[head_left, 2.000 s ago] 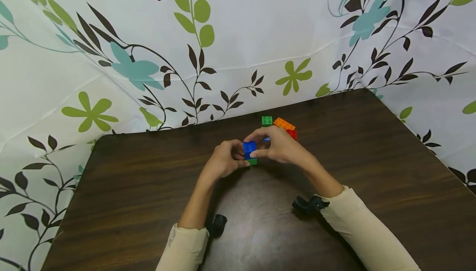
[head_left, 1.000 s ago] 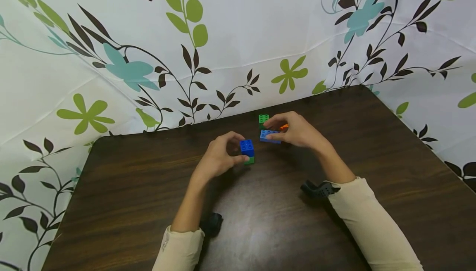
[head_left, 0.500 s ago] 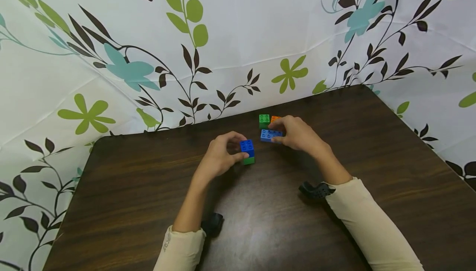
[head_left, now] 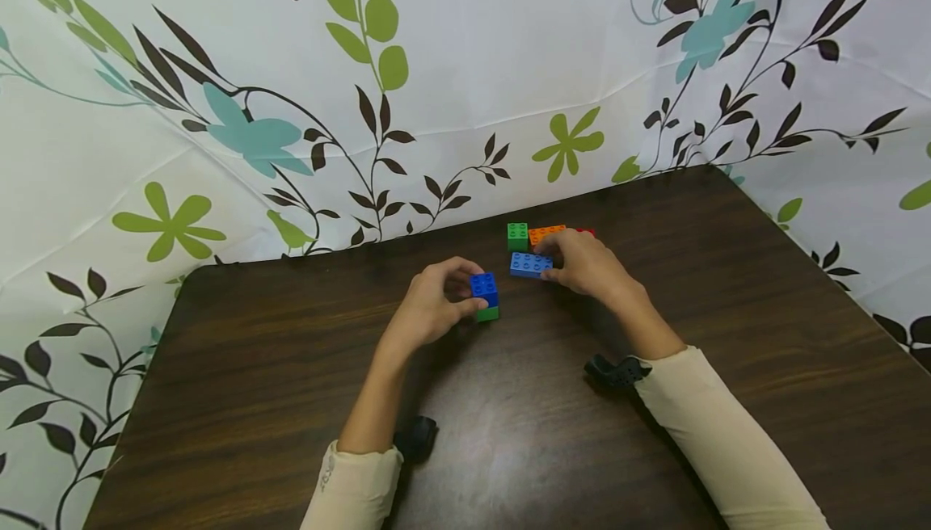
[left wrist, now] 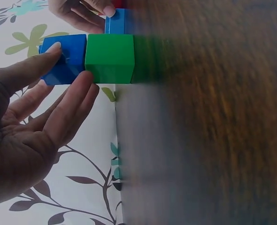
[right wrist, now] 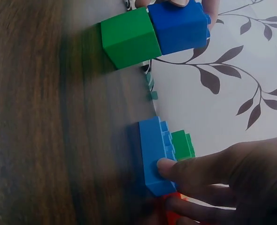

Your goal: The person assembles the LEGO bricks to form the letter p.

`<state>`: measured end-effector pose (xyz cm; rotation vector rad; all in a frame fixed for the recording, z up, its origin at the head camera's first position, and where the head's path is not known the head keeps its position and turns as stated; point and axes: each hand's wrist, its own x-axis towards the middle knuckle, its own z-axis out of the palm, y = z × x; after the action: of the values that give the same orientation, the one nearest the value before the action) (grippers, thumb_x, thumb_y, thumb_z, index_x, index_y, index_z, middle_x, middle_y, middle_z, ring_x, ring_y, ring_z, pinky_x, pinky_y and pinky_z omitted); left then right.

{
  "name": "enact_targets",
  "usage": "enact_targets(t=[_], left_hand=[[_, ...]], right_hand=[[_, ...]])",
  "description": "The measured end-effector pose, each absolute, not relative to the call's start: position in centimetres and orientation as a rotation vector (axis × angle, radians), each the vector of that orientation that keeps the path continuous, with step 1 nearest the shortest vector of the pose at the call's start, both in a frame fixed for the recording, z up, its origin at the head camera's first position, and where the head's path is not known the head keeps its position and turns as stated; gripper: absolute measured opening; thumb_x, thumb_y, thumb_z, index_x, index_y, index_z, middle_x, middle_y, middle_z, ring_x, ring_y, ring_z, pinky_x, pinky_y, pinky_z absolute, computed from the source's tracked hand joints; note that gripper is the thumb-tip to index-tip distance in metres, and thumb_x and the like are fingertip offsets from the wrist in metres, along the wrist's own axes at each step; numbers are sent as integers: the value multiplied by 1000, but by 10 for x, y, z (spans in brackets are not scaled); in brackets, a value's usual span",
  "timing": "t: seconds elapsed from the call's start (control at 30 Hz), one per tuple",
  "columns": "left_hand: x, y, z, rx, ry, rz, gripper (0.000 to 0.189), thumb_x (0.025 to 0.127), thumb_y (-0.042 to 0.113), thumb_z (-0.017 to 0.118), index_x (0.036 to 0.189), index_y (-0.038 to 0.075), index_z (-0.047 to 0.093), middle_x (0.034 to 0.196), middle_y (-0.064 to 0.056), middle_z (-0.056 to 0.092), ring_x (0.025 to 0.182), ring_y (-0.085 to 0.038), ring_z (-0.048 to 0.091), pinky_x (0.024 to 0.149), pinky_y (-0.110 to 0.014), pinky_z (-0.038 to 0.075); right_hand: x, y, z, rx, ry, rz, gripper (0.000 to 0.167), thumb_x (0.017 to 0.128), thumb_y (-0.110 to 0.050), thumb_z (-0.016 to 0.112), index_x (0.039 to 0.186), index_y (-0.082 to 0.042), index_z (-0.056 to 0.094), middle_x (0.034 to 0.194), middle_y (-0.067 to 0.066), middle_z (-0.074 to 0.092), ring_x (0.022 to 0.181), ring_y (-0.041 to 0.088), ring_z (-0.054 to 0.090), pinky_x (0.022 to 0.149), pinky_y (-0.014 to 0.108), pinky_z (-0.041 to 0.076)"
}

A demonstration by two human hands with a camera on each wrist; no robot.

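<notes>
My left hand (head_left: 425,312) holds a dark blue toy brick (head_left: 483,286) between thumb and fingers. That brick sits on top of a green brick (head_left: 487,314), making a two-brick stack on the table. In the left wrist view the thumb presses the blue side while a fingertip lies by the green brick (left wrist: 110,58). To the right, my right hand (head_left: 591,265) pinches the right end of a longer light blue brick (head_left: 528,264), which lies with its studs up. The right wrist view shows the thumb on the side of this light blue brick (right wrist: 153,150).
Behind the light blue brick stand another green brick (head_left: 517,236) and an orange brick (head_left: 547,234). A red brick (head_left: 586,232) is mostly hidden by my right hand. The dark wood table (head_left: 276,368) meets a patterned cloth (head_left: 465,77) at its back edge.
My right hand has left the blue-and-green stack and gone right to the light blue brick, its fingers shifting toward that brick's right end. The left hand has stayed at the stack.
</notes>
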<state>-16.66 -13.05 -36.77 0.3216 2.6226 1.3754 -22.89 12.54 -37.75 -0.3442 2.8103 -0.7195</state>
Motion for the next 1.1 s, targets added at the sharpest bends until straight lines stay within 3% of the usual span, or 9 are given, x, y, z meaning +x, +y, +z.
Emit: enact_targets(t=[0.2,0.67,1.1], left_hand=[[-167,-130,-368,314,2616,1385,33,92,7,85,123,9,72,120,-11,78,113,-29,75,100,-47,61],[-165,-129,-371,265,2608,1406,34,92,7,85,123,11,73,120,-12,79,116,-31,74,101,-49,61],[-167,-129,-373,270,2592,1417,35,91,7,86,123,9,73,118,-13,78,114,-30,75,100,-48,61]], right_hand=[[-232,129,-381,-395,2781,-794,40,97,-9,80,135,0,71,134,23,71,116,37,67,110,58,55],[-232,135,-379,-503,2740,-854,36,99,-5,76,133,3,71,134,24,71,110,35,68,105,55,58],[-231,140,-369,-509,2726,-907,37,102,-3,71,138,1,69,148,27,63,128,44,64,111,61,54]])
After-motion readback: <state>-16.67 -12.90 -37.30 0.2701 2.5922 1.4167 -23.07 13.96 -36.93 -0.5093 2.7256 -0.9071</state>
